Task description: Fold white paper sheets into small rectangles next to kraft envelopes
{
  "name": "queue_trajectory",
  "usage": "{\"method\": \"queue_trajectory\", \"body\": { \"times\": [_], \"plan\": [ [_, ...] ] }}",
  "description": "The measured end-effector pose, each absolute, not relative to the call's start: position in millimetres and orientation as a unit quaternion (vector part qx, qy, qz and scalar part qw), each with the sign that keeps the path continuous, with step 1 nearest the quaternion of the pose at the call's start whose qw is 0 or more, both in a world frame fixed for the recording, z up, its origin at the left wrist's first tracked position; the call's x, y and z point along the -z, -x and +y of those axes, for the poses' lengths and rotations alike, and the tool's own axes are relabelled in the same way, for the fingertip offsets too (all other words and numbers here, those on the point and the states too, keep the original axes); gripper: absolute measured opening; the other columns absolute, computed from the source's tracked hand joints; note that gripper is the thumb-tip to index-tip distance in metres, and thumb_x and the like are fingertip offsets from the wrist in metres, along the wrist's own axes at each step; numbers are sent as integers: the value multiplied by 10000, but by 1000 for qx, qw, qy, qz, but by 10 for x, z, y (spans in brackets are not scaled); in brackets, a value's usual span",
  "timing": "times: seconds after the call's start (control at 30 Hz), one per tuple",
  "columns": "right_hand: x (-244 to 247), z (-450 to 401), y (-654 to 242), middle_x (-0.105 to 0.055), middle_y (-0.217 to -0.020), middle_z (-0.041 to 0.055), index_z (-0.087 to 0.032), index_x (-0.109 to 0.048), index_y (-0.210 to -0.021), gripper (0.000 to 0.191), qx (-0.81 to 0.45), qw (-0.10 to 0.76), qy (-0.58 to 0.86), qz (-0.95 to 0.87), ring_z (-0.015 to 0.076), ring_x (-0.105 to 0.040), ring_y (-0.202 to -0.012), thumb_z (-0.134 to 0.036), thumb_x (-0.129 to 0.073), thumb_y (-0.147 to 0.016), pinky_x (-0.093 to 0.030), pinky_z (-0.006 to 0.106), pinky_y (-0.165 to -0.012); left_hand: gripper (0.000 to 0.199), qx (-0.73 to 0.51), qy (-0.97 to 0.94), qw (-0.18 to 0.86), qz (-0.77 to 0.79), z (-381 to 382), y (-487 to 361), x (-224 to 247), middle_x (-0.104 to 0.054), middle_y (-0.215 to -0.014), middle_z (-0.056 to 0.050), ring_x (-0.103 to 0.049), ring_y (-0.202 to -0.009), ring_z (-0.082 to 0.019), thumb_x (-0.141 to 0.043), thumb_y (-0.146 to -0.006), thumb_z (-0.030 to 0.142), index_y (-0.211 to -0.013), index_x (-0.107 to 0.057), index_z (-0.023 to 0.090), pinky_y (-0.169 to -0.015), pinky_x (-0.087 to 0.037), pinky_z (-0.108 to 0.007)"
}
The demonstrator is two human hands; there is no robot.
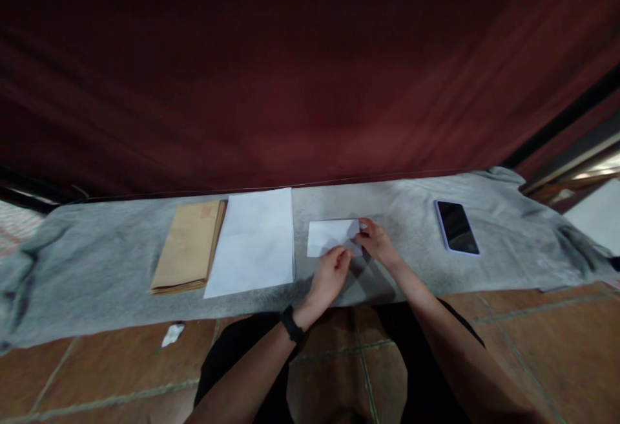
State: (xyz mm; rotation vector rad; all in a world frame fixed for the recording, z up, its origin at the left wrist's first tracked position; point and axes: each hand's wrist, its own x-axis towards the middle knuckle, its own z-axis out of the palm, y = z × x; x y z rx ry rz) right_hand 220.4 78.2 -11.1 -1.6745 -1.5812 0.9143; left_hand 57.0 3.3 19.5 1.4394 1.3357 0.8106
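Observation:
A small white rectangle of paper [327, 233], which looks folded, lies lengthwise on the grey cloth in front of me. At its near edge, towards the right, the fingers of my left hand [332, 274] are pinched together on it. My right hand [376, 240] grips its right end, thumb and forefinger at the edge and the other fingers curled. Just left of it lies a stack of larger white paper sheets [254, 243]. Beyond that stack is a pile of brown envelopes [186, 243] with a faint reddish mark on the top one.
A phone [458, 227] in a lilac case lies on the right of the long grey cloth [402, 204]. Dark red fabric [310, 88] rises behind it. A white scrap [172, 334] is on the tiled floor, and my knees are close to the front edge.

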Motion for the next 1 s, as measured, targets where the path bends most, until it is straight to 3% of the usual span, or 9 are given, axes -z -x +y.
{"method": "queue_trajectory", "body": {
  "times": [0.1,0.2,0.3,0.47,0.63,0.77,1.0],
  "plan": [
    [135,767,-2185,-690,-672,-15,-172,-653,-1208,454,-349,323,630,-614,172,-637,-603,-170,-553,-765,-474,254,-602,410,-276,-757,211,553,110,-535,-172,-553,-1470,-152,-449,-1421,-288,-437,-992,343,-1335,-580,168,-1191,-331,-500],
    [155,757,-2190,-709,-708,4,-173,-622,-1271,489,-337,299,636,-627,179,-647,-599,-160,-525,-792,-495,267,-616,574,-173,-798,96,570,155,-513,-40,-335,-1624,-178,-218,-1539,-302,-461,-991,374,-1499,-404,115,-1248,-176,-557],
    [145,719,-2215,-742,-843,56,-175,-594,-1322,496,-285,267,646,-655,207,-689,-718,-168,-513,-832,-535,304,-716,647,-129,-798,79,584,151,-518,93,-293,-1637,-195,-185,-1547,-303,-438,-999,441,-1532,-343,86,-1250,-146,-568],
    [89,583,-2135,-664,-1230,181,-131,-545,-1406,486,-154,294,617,-714,295,-648,-1111,-308,-436,-966,-504,449,-993,637,-135,-793,80,589,151,-538,154,-284,-1638,-200,-167,-1551,-294,-396,-1009,412,-1541,-333,67,-1258,-125,-543],
    [180,375,-1840,-516,-1505,139,-142,-472,-1488,549,-188,274,510,-794,235,-432,-1429,-380,-222,-1062,-351,455,-1193,596,-120,-796,91,587,177,-523,197,-283,-1637,-205,-178,-1547,-273,-341,-991,264,-1544,-315,43,-1260,-165,-501],
    [260,242,-1748,-364,-1617,116,-154,-330,-1575,575,-153,192,515,-821,227,-297,-1512,-404,-218,-1070,-223,485,-1248,607,-111,-795,88,590,172,-484,233,-246,-1649,-209,-151,-1551,-260,-330,-972,202,-1552,-288,28,-1263,-184,-464],
    [254,220,-1825,-300,-1639,124,-139,-312,-1583,580,-117,151,525,-829,254,-245,-1532,-385,-233,-1064,-205,505,-1246,595,-114,-779,88,611,142,-448,202,-246,-1650,-205,-127,-1554,-270,-293,-976,190,-1544,-298,12,-1267,-165,-455]
  ]
}}
